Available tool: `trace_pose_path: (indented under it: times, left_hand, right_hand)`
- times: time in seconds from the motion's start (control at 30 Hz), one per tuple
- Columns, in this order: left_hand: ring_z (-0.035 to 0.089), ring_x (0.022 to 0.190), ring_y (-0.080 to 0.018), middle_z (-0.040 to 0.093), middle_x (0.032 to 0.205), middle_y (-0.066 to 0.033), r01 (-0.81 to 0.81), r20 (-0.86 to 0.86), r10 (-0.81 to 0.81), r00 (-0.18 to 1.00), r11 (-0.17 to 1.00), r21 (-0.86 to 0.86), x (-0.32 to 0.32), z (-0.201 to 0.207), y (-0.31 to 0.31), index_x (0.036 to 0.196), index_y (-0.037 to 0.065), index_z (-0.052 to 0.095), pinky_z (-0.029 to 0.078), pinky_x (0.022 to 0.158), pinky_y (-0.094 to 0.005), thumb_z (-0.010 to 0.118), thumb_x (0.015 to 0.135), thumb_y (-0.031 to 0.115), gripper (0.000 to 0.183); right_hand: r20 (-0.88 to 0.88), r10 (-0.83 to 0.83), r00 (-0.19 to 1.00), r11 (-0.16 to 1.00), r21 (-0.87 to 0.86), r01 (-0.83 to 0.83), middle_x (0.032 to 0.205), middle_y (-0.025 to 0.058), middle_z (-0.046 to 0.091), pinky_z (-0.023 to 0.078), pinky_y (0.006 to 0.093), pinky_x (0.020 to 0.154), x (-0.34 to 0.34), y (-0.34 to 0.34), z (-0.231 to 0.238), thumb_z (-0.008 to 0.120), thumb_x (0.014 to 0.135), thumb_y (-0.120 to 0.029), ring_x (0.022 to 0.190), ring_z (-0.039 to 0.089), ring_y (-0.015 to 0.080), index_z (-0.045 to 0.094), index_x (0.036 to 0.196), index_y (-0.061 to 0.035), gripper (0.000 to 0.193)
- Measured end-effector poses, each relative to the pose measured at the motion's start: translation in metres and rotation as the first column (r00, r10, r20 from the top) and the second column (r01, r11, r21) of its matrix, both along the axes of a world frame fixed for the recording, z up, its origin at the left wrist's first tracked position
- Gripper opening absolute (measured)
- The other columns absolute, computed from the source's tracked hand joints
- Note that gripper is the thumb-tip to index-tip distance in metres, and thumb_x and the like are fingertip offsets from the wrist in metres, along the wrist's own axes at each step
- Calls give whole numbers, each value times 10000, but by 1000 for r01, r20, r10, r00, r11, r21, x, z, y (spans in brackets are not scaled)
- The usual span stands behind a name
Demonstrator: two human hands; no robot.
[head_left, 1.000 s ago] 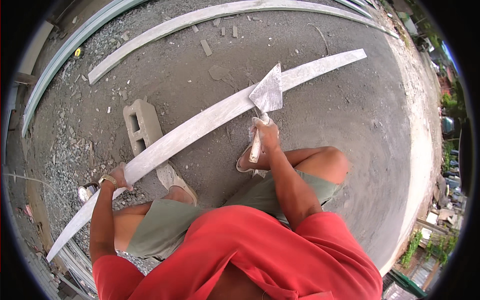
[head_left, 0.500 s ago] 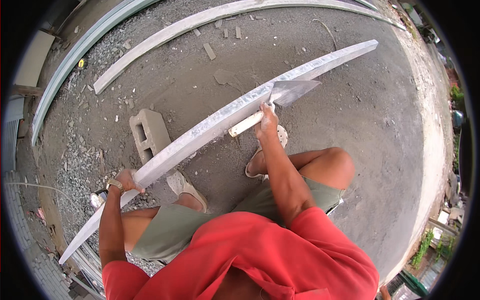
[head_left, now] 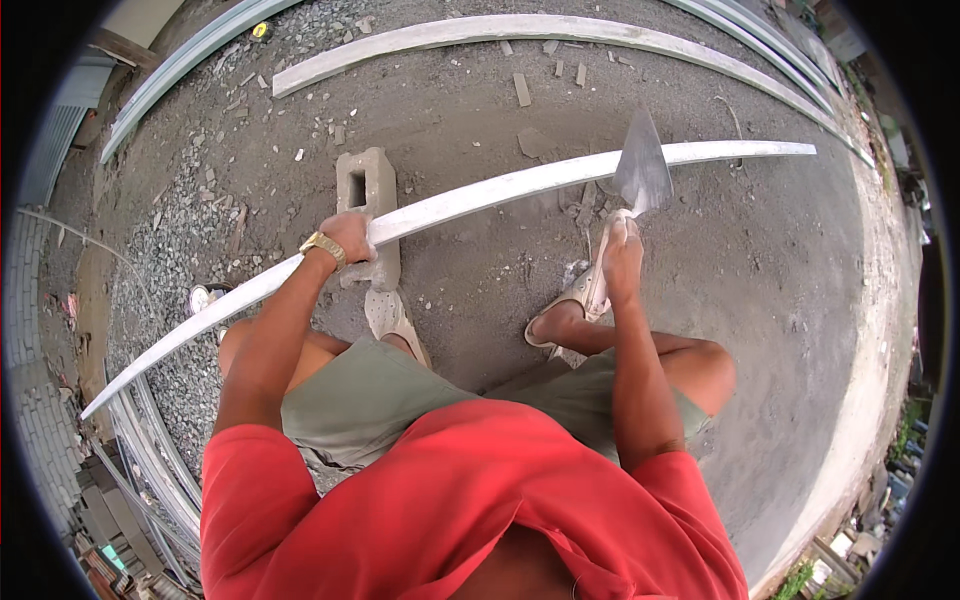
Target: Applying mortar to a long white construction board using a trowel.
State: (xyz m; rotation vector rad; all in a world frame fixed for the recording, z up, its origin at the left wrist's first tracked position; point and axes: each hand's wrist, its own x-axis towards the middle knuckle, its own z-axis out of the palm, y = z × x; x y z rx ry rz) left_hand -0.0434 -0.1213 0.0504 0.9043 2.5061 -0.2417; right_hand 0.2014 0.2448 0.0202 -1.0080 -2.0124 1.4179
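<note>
A long, whitish-grey bar (head_left: 500, 190) runs across in front of me from lower left to far right, its ends curving in the picture. My left hand (head_left: 350, 237), with a gold watch at the wrist, is closed around it. Just there, the bar passes over a hollow concrete block (head_left: 375, 185); whether they touch I cannot tell. My right hand (head_left: 622, 258) grips a pointed trowel (head_left: 643, 172) by its handle, which the hand and foot partly hide. The grey blade points away from me and overlaps the bar in view.
Another long pale bar (head_left: 440, 33) lies on the ground farther away. Metal lengths (head_left: 190, 70) stretch along the far left, with more (head_left: 150, 430) at lower left. Gravel (head_left: 180, 270) and broken pieces are scattered about. My sandalled feet (head_left: 390, 315) stand close to the block.
The bar has swung to lie more level across the view. My left hand has shifted right and farther away, to the block. The trowel has moved right and its blade turned to point away.
</note>
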Motion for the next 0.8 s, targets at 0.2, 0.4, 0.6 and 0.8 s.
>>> trace_pose_path:
  times: [0.2, 0.4, 0.6, 0.8]
  left_hand:
    - [548, 1069, -362, 552, 1144, -189, -113, -103, 112, 988, 994, -3, 13, 1, -31, 1313, 83, 391, 458, 906, -448, 760, 630, 223, 789]
    - [480, 1188, -356, 455, 1317, -179, -331, -72, 328, 942, 943, -40, 14, 7, -89, 1384, 125, 304, 404, 991, -458, 772, 662, 203, 864]
    - [290, 1304, -449, 241, 1457, -189, -539, -238, 496, 835, 823, -177, 28, -4, -112, 1449, 131, 176, 342, 1003, -578, 669, 765, 227, 849]
    - [149, 1372, -457, 154, 1504, -216, -305, -243, 333, 911, 941, 145, 94, -15, 21, 1427, -17, 204, 200, 1060, -596, 401, 872, 152, 612]
  right_hand:
    - [408, 386, 827, 775, 342, -531, 890, 225, 597, 489, 463, 738, 7, -128, -3, 567, 876, -299, 791, 604, 423, 516, 1008, 12, 342]
    - [640, 324, 697, 758, 265, -596, 890, 231, 618, 496, 466, 725, 11, -114, -17, 504, 899, -375, 802, 620, 400, 513, 1025, 5, 400]
    - [597, -24, 802, 937, 292, -190, 948, 309, 610, 462, 488, 796, 8, 64, -39, 500, 889, -382, 971, 578, 440, 585, 953, 66, 461]
    - [471, -1, 882, 983, 160, -84, 883, 281, 626, 444, 469, 733, 25, 118, -70, 540, 888, -339, 870, 593, 446, 579, 935, 72, 416]
